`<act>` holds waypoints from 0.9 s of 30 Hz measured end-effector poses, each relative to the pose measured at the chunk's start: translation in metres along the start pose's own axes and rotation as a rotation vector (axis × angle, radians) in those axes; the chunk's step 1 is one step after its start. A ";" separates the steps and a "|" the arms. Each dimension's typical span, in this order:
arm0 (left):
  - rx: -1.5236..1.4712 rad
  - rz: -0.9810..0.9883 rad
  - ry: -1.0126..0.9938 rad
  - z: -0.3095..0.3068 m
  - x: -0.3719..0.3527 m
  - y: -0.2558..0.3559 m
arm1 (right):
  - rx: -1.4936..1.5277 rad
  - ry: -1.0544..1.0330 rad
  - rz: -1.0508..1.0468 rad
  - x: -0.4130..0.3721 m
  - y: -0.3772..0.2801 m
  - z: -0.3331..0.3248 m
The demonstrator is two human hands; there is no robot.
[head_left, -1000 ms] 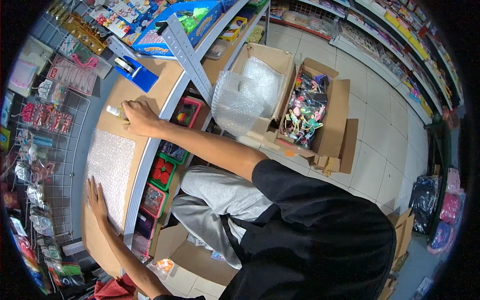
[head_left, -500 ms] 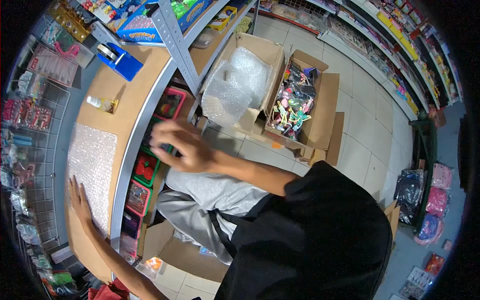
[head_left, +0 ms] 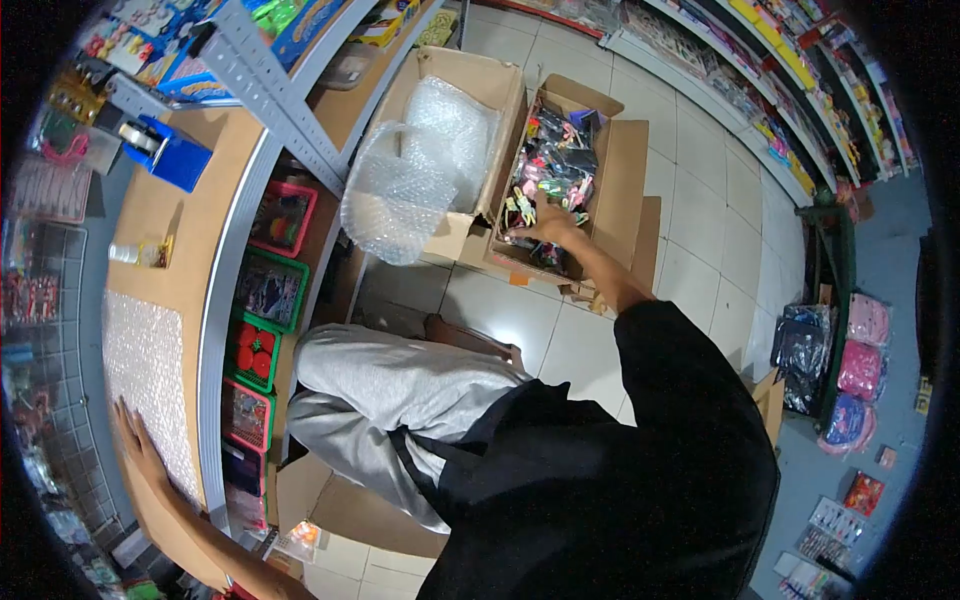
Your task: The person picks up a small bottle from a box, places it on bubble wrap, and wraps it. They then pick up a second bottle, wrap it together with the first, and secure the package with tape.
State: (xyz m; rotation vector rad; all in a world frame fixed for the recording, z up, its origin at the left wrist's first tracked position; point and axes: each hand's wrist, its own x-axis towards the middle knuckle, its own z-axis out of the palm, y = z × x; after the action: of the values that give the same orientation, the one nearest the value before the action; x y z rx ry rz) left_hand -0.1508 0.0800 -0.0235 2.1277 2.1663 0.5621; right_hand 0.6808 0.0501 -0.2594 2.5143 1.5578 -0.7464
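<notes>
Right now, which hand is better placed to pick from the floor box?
Likely right: the right hand is in the cardboard box; the left hand lies flat on the bubble wrap sheet.

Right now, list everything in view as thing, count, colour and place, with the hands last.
counter: one, tan, left side.
bubble wrap sheet: one, clear, flat on the counter.
small bottle: one, pale, lying on the counter.
tape dispenser: one, blue, far end of the counter.
baskets: at least four, red and green, under the counter.
bubble wrap box: one, brown cardboard, on the floor.
packet box: one, brown cardboard, beside it, holding colourful packets.
bags: several, pink and dark, floor at right.
left hand: flat at the sheet's edge.
right hand: in the packet box.
</notes>
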 end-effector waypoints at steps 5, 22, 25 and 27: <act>0.121 -0.067 -0.093 -0.017 0.000 0.049 | -0.016 0.169 0.082 0.003 -0.011 0.010; 0.100 -0.057 -0.070 -0.016 0.003 0.037 | 0.039 0.843 -0.065 -0.018 0.042 -0.087; 0.093 -0.060 -0.058 -0.014 0.002 0.040 | -0.047 0.474 -0.382 -0.024 0.011 -0.065; 0.095 -0.058 -0.048 -0.013 0.000 0.037 | -0.043 0.277 -0.583 -0.013 0.000 -0.020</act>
State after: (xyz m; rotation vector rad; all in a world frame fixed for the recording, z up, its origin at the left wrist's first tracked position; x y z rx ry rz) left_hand -0.1192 0.0768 -0.0009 2.0928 2.2638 0.4078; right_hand 0.6834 0.0459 -0.2356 2.2072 2.4185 -0.4038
